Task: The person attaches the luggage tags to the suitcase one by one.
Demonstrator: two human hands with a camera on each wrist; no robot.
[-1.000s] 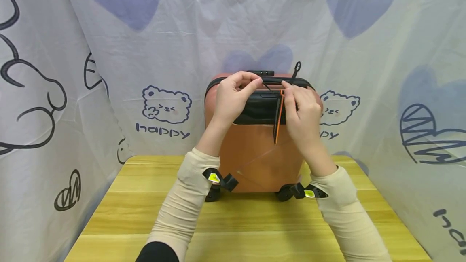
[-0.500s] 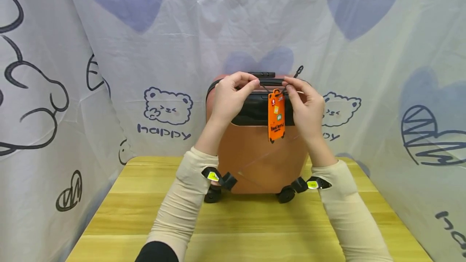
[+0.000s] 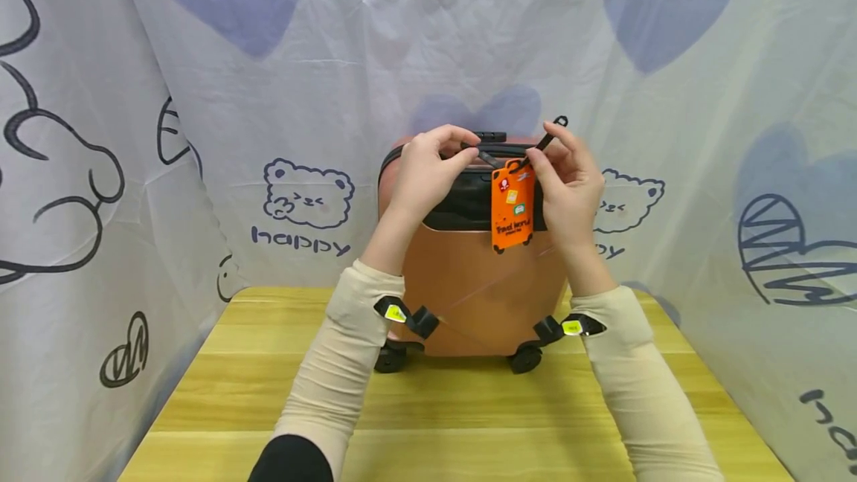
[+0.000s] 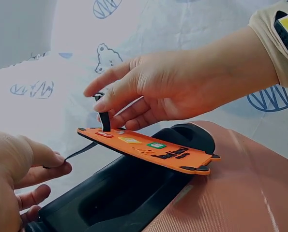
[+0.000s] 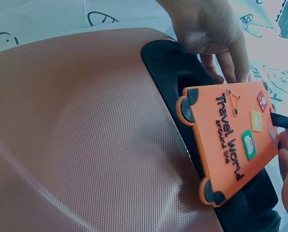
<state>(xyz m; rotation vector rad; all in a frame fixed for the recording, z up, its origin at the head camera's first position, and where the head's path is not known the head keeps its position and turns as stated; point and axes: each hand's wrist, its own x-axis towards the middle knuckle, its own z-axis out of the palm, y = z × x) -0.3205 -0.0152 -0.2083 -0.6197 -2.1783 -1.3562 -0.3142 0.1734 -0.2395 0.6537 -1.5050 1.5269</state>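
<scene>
An orange luggage tag [image 3: 512,213] shaped like a small suitcase, with raised "Travel World" lettering, hangs in front of an upright rose-gold suitcase [image 3: 478,292]. Through the tag's top runs a black strap [image 4: 105,121]. Thumb and index finger of my left hand [image 3: 428,173] pinch the strap's thin end, left of the tag. On the other side my right hand [image 3: 572,184] pinches the strap's wider part close above the tag, and its looped end sticks up past the fingers. In the right wrist view the tag's printed face overlaps the suitcase's black top panel [image 5: 165,63].
Under the suitcase is a wood-grain table [image 3: 428,430], its black wheels [image 3: 525,359] resting on the top. Behind and at both sides hangs a pale curtain [image 3: 428,36] with hearts and bear drawings. A black carry handle [image 3: 509,148] runs along the suitcase's top.
The tag has turned from edge-on to face the head camera and risen slightly. My right hand has shifted up and right, its fingers now around the strap near the looped end.
</scene>
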